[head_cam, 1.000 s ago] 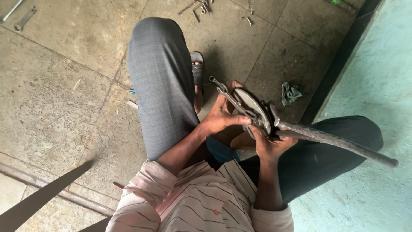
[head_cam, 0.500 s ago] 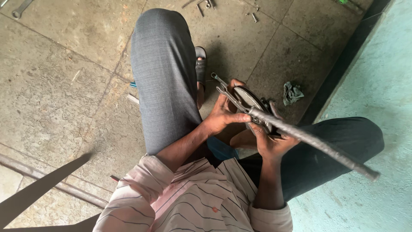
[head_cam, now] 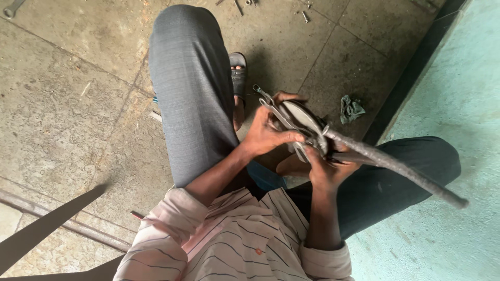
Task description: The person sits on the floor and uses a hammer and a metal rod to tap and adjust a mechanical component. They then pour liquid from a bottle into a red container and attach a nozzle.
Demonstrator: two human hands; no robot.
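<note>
- We see one person seated, filmed from above, with two bare hands meeting over the lap a little right of the middle of the view.
- The left hand (head_cam: 268, 134) is curled closed around the near edge of a round, flat metal part (head_cam: 302, 120); its fingers wrap over the rim and the thumb presses the face.
- The right hand (head_cam: 325, 171) is closed from below on the same piece, gripping where a long dark metal rod (head_cam: 396, 167) joins the round part.
- That rod runs from the hands toward 4 o'clock, ending over the teal floor (head_cam: 469, 93); we count one rod.
- A thin metal arm (head_cam: 265, 99) sticks out of the round part toward 11 o'clock.
- We count two legs in grey trousers: one knee (head_cam: 192, 78) rises toward 12 o'clock, the other lies toward 3 o'clock under the rod.
- One sandalled foot (head_cam: 238, 73) shows at 12 o'clock of the hands, just beside the raised knee.
- One crumpled green rag (head_cam: 351, 108) lies on the concrete floor (head_cam: 67, 104) at 2 o'clock of the hands, well apart from them.
- A few small bolts (head_cam: 304, 16) lie scattered at the top edge; we cannot count them surely.
- We find no packages, labels or signs that we can make out.
- The striped pink shirt (head_cam: 229, 244) fills the bottom at 6 o'clock.
</note>
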